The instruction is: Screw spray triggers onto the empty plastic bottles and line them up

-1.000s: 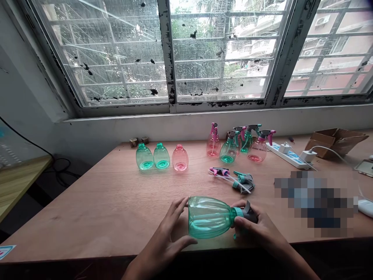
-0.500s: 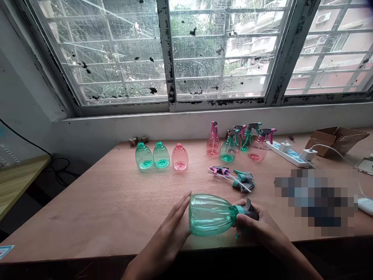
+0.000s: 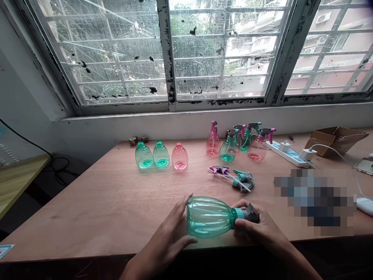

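Note:
A clear green spray bottle (image 3: 210,217) lies sideways in front of me, its base to the left. My right hand (image 3: 256,227) is closed around its neck, thumb on the teal collar (image 3: 239,213) below the grey spray head (image 3: 251,214). At the base is my left hand (image 3: 167,233), fingers stretched along the far side and thumb spread below; whether the palm touches the base is hard to see. Beyond them lie loose spray heads, pink and black (image 3: 220,170) and teal and grey (image 3: 244,181), with white tubes.
Two green bottles (image 3: 143,156) and a pink bottle (image 3: 180,157) without heads stand at the back. Several assembled spray bottles (image 3: 228,149) stand right of them. Further right are a power strip (image 3: 290,154), a cardboard box (image 3: 335,140) and a pixelated patch on the table (image 3: 101,210).
My left thumb has come into view and spread away below the bottle's base. The bottle has shifted slightly left and down. My right hand still grips the neck.

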Demonstrator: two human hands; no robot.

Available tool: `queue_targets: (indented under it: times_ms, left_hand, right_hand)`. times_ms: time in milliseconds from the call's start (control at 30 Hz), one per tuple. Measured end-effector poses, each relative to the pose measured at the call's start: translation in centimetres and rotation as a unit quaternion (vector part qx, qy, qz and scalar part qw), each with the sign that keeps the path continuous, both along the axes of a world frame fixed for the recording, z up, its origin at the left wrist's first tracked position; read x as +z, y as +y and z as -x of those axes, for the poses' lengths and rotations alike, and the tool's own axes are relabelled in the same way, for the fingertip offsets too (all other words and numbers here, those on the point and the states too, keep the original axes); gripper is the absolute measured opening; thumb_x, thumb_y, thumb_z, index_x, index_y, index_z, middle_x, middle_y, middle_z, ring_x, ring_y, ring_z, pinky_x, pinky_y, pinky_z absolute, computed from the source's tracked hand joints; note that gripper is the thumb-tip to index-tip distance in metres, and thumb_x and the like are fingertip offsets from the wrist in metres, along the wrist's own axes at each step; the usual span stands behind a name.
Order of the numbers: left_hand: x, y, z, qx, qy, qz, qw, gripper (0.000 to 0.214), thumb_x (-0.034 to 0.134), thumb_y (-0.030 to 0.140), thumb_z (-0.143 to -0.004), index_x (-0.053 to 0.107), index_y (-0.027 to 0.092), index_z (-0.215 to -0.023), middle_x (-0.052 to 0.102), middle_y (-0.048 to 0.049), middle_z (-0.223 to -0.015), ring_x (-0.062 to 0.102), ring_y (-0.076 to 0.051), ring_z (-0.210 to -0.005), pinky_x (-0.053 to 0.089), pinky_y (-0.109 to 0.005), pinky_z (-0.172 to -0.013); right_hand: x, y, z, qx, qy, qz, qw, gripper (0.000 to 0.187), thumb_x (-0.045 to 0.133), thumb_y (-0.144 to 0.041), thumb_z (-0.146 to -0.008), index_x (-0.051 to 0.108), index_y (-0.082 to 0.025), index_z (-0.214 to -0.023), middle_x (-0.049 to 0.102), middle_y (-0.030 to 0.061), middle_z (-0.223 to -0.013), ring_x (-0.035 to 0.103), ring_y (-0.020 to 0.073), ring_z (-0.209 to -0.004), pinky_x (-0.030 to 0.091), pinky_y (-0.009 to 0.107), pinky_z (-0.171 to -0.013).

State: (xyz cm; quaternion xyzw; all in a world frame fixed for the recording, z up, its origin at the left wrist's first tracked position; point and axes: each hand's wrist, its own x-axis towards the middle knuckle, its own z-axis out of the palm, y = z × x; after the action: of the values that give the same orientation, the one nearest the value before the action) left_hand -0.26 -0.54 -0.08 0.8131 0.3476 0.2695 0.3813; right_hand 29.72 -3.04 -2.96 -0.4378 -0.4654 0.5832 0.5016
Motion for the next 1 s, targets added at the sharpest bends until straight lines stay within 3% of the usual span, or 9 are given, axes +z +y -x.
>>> queue_targets:
  times_ms: [200, 367, 567, 700, 867, 1000]
  left_hand:
    - [-0.4, 0.1, 0.0, 0.007, -0.017, -0.030, 0.999, 0.106, 0.076, 0.013, -0.084, 0.009, 0.050, -0.157, 0.031, -0.0014, -0.166, 0.036, -0.031, -0.150, 0.036, -0.055, -0.121]
    - [-0.8, 0.2, 0.0, 0.010, -0.015, -0.123, 0.992, 0.084, 0.075, 0.015, -0.087, 0.032, 0.042, -0.153, 0.039, -0.0055, -0.161, 0.039, -0.031, -0.149, 0.040, -0.049, -0.120]
    - [-2.1, 0.3, -0.1, 0.007, -0.010, -0.261, 0.965, 0.072, 0.064, 0.015, -0.095, 0.029, 0.032, -0.156, 0.039, -0.0140, -0.160, 0.040, -0.033, -0.147, 0.044, -0.052, -0.117]
    - [-1.9, 0.2, -0.2, 0.018, 0.008, -0.264, 0.964, 0.073, 0.064, 0.015, -0.095, 0.027, 0.030, -0.156, 0.038, -0.0157, -0.159, 0.040, -0.033, -0.147, 0.045, -0.052, -0.116]
    - [-1.4, -0.3, -0.5, 0.027, 0.004, -0.258, 0.966, 0.078, 0.061, 0.011, -0.096, 0.018, 0.028, -0.159, 0.029, -0.0160, -0.164, 0.030, -0.033, -0.152, 0.037, -0.055, -0.120]
    - [-1.1, -0.8, -0.9, 0.058, -0.013, -0.236, 0.970, 0.091, 0.059, 0.012, -0.097, -0.001, 0.037, -0.160, 0.008, -0.0121, -0.171, 0.023, -0.034, -0.155, 0.032, -0.059, -0.122]
  right_hand:
    - [0.3, 0.0, 0.3, -0.008, 0.004, 0.018, 1.000, 0.049, 0.090, -0.048, -0.068, 0.063, -0.016, -0.094, 0.075, 0.0007, -0.060, 0.063, 0.0117, -0.045, 0.041, 0.015, -0.040]
    - [0.0, 0.3, 0.0, 0.010, 0.003, 0.001, 1.000, 0.044, 0.086, -0.048, -0.075, 0.063, -0.016, -0.095, 0.076, 0.0007, -0.059, 0.063, 0.0117, -0.046, 0.042, 0.016, -0.041]
    - [0.6, 0.9, -0.2, 0.031, -0.008, 0.045, 0.998, 0.048, 0.080, -0.054, -0.078, 0.058, -0.018, -0.101, 0.079, 0.0049, -0.059, 0.066, 0.0154, -0.045, 0.044, 0.017, -0.037]
    - [0.9, 1.0, 0.3, 0.012, -0.007, 0.064, 0.998, 0.051, 0.081, -0.055, -0.076, 0.057, -0.018, -0.102, 0.076, 0.0025, -0.058, 0.069, 0.0174, -0.047, 0.047, 0.018, -0.036]
    - [0.6, 0.4, 0.2, -0.017, 0.059, -0.011, 0.998, 0.043, 0.085, -0.049, -0.077, 0.061, -0.021, -0.099, 0.073, 0.0004, -0.072, 0.066, 0.0146, -0.051, 0.051, 0.019, -0.036]
    - [2.0, -0.3, -1.4, -0.116, 0.087, -0.099, 0.985, 0.031, 0.081, -0.044, -0.083, 0.070, -0.021, -0.100, 0.075, 0.0046, -0.074, 0.068, 0.0192, -0.062, 0.057, 0.025, -0.044]
